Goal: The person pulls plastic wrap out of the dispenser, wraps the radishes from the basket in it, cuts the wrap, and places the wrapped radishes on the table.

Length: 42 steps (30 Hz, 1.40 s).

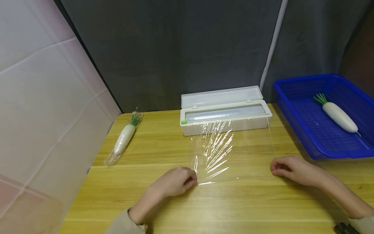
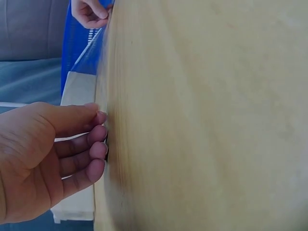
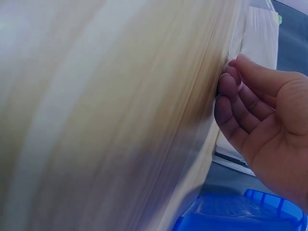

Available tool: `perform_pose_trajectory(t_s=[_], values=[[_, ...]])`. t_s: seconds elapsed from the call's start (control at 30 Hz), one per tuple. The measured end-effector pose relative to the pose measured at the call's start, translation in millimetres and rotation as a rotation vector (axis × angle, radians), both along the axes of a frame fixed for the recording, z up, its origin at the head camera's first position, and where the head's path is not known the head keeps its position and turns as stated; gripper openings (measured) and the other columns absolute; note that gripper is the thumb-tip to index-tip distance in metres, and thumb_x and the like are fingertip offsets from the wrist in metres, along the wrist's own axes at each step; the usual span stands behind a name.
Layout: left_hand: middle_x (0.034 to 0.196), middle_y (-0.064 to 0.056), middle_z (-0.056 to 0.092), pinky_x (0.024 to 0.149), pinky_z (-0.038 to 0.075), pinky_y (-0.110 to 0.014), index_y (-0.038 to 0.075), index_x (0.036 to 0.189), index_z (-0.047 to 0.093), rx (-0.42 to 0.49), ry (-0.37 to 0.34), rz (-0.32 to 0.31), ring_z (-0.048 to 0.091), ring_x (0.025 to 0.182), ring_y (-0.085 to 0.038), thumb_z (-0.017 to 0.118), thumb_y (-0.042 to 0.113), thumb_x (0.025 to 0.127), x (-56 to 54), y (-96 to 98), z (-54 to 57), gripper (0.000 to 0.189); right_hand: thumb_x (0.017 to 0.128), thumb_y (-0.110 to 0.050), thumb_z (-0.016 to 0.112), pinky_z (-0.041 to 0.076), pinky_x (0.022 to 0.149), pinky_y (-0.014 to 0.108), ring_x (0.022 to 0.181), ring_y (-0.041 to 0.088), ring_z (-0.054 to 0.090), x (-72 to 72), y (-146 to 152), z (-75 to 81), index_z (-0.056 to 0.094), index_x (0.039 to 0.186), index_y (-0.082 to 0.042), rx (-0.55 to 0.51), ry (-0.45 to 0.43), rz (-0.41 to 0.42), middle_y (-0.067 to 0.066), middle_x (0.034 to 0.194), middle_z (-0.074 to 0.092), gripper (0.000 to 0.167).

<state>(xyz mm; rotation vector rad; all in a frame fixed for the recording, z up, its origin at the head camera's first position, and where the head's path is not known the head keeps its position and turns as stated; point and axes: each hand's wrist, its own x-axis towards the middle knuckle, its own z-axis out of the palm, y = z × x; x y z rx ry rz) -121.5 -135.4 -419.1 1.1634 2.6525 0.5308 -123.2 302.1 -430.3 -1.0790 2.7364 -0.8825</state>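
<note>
Apparently dispensing; left hand [image 1: 176, 180] and right hand [image 1: 294, 169] pinch film [image 1: 217, 151] tightly, right edge unclear; next likely calls for cutting.

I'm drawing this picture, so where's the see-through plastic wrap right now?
In the head view, the plastic wrap stretches from the white box over the middle of the table, left of the blue basket.

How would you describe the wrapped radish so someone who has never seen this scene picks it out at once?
In the head view, find the wooden table, then its far left part, left of the white film box. There lies a slim white radish, green stalks at its far end. Clear film encloses it, unlike the bare radish in the blue basket.
</note>
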Motion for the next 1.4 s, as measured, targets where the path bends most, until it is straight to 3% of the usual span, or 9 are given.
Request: perform_pose_trajectory(t_s=[0.2,0.43,0.57,0.77,0.93,1.3,1.4], values=[[0.081,0.012,0.062,0.069,0.051,-0.024,0.018,0.084,0.065,-0.001,0.01,0.03,0.054,0.072,-0.001,0.073,0.017,0.094,1.8,0.8,-1.5,0.013,0.094,-0.01,0.071,0.044,0.058,0.021,0.071,-0.006,0.05,1.2,-1,0.3,0.064,0.091,-0.023,0.003,-0.009,-0.019,-0.02,0.079,0.057,0.016],[0.074,0.013,0.053,0.058,0.044,-0.022,0.018,0.084,0.058,0.04,0.001,0.09,0.046,0.064,-0.003,0.078,0.025,0.089,0.6,0.3,-4.1,0.022,0.095,-0.01,0.071,0.044,0.058,0.021,0.071,-0.006,0.05,1.2,-1,-1.2,0.064,0.091,-0.024,-0.001,-0.01,-0.02,-0.021,0.079,0.057,0.016],[0.073,0.013,0.053,0.059,0.045,-0.022,0.018,0.085,0.059,0.051,0.007,0.113,0.048,0.064,-0.003,0.075,0.029,0.092,-0.1,0.2,-4.3,0.02,0.095,-0.009,0.071,0.045,0.059,0.021,0.072,-0.006,0.051,1.3,-1,-1.9,0.064,0.091,-0.024,-0.006,-0.003,-0.016,-0.021,0.08,0.057,0.017],[0.084,0.007,0.057,0.062,0.05,-0.025,0.013,0.096,0.063,0.061,0.099,0.14,0.053,0.07,-0.007,0.072,0.019,0.095,-0.8,2.2,-4.0,0.011,0.095,-0.011,0.07,0.046,0.06,0.021,0.072,-0.005,0.053,1.7,-1,-0.2,0.065,0.092,-0.025,-0.008,-0.012,-0.023,-0.021,0.08,0.058,0.016],[0.093,0.0,0.059,0.065,0.053,-0.029,0.008,0.108,0.066,0.039,0.161,0.141,0.058,0.078,-0.011,0.075,0.013,0.091,-0.9,2.8,-3.6,0.02,0.096,-0.01,0.07,0.046,0.06,0.021,0.073,-0.005,0.053,2.2,1,3.1,0.065,0.093,-0.024,-0.017,-0.014,0.012,-0.02,0.081,0.059,0.015],[0.1,-0.002,0.061,0.07,0.056,-0.032,0.008,0.111,0.067,0.038,0.145,0.15,0.061,0.083,-0.014,0.078,0.015,0.09,-2.2,1.7,-4.7,0.025,0.099,-0.01,0.065,0.047,0.06,0.022,0.075,-0.004,0.053,3.1,7,26.9,0.068,0.1,-0.022,0.026,-0.013,-0.008,-0.018,0.086,0.062,0.013],[0.103,-0.003,0.061,0.071,0.056,-0.032,0.007,0.114,0.068,0.037,0.142,0.162,0.058,0.084,-0.014,0.078,0.015,0.089,-2.1,1.2,-5.7,0.028,0.098,-0.008,0.067,0.046,0.059,0.022,0.073,-0.004,0.052,2.2,7,34.3,0.069,0.102,-0.021,0.02,0.027,-0.024,-0.018,0.085,0.062,0.014]])
